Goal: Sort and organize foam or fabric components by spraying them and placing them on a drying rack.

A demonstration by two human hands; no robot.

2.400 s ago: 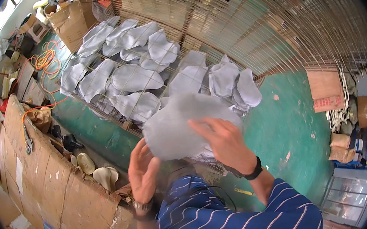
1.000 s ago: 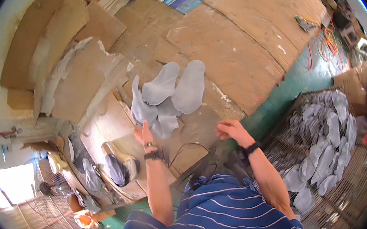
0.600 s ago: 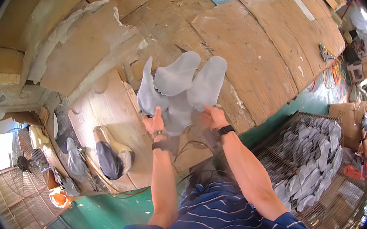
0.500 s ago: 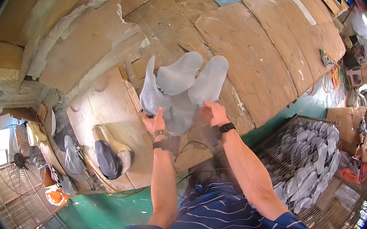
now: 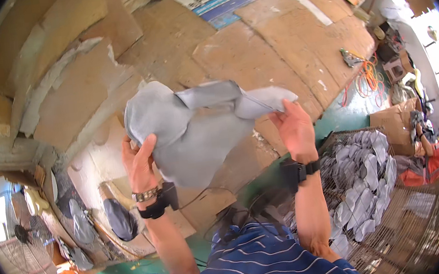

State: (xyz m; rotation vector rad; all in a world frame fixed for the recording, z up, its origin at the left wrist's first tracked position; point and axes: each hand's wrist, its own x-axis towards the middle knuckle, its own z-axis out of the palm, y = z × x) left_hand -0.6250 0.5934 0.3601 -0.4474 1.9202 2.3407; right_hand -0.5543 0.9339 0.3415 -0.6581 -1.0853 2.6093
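Between my hands, above the cardboard-covered table (image 5: 185, 219), hang several soft grey foot-shaped fabric pieces (image 5: 199, 153) that look joined or overlapped. My left hand (image 5: 140, 167) grips the rounded left piece at its lower edge, thumb on top. On the other side my right hand (image 5: 294, 131) pinches the narrow tip of the right-hand piece between thumb and fingers. The lower part of the bundle is smeared by motion. Left of my left forearm, a dark grey foot-shaped form (image 5: 120, 218) lies on cardboard.
To my right a wire-mesh cage (image 5: 370, 130) holds a heap of similar grey pieces (image 5: 363, 185). A person in orange (image 5: 428, 162) sits beyond it by a cardboard box (image 5: 396, 122). A fan (image 5: 22, 232) stands far left; orange cords (image 5: 369, 79) hang off the table's right end.
My hands have moved apart and lifted the grey pieces, stretching them sideways between them. The view has shifted, so the table and cage appear displaced.
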